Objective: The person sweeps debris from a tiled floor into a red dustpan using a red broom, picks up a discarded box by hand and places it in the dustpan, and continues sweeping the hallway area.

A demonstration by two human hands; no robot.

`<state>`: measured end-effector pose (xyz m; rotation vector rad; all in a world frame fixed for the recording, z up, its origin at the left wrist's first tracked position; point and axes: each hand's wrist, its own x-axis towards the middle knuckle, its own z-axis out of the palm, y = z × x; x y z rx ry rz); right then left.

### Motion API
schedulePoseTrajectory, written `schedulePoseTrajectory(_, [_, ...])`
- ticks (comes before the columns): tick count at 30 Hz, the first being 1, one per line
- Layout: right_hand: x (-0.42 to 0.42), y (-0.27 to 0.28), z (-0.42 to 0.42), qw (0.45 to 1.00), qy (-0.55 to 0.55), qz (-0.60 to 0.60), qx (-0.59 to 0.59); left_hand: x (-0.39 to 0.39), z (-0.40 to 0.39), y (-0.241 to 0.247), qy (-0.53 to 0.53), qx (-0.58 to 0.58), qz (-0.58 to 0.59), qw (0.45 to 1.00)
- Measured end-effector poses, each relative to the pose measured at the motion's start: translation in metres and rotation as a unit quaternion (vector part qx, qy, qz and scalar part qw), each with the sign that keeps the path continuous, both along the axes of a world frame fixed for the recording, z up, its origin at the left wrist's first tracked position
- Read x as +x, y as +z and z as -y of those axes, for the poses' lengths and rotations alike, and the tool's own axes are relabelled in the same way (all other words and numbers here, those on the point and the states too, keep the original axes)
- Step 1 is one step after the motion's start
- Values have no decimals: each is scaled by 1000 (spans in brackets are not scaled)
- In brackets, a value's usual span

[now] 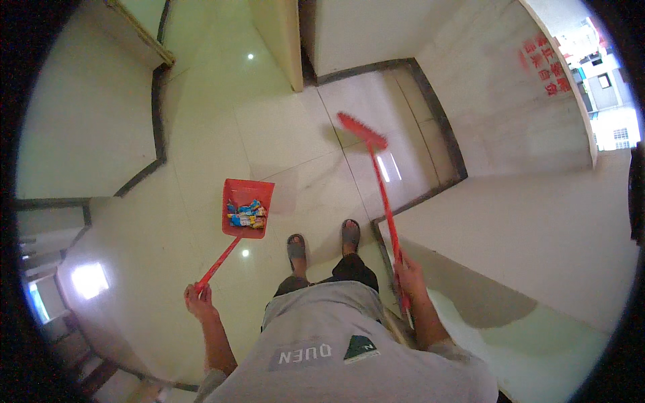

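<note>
My left hand [200,299] grips the end of the handle of a red plastic dustpan [242,189], out to the left of my feet. In its pan lie several crumpled blue, yellow and white wrappers [247,216]. My right hand [410,276] is closed round the red handle of a broom [385,196], whose lower end passes beside my forearm. The broom's red head [362,131] points away from me, over the glossy floor tiles [297,131] near the window-side alcove. Whether its bristles touch the floor I cannot tell.
Dark skirting [443,121] edges the walls at right and the wall corner [158,121] at left. A pale door edge [297,75] stands ahead. My sandalled feet [351,237] are on the tiles. Red writing marks the right wall, beside a window [609,90].
</note>
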<state>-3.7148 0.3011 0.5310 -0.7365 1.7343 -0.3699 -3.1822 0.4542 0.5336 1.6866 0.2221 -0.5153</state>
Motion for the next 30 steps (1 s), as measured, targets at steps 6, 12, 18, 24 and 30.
schedulePoseTrajectory(6, [-16,-119,205,982,-68,-18,-176,-4,-4,13,-38,-77,16,996])
schedulePoseTrajectory(12, [-58,-218,308,982,-128,-84,-108,9,7,6,30,0,63,998])
schedulePoseTrajectory(18, [-32,-263,216,859,118,-443,-230,30,52,-19,11,-10,47,999])
schedulePoseTrajectory(24, [41,-121,79,985,-162,22,49,28,79,-50,18,75,62,995])
schedulePoseTrajectory(30, [4,-16,100,973,-215,45,73,20,92,-36,-38,-20,34,998])
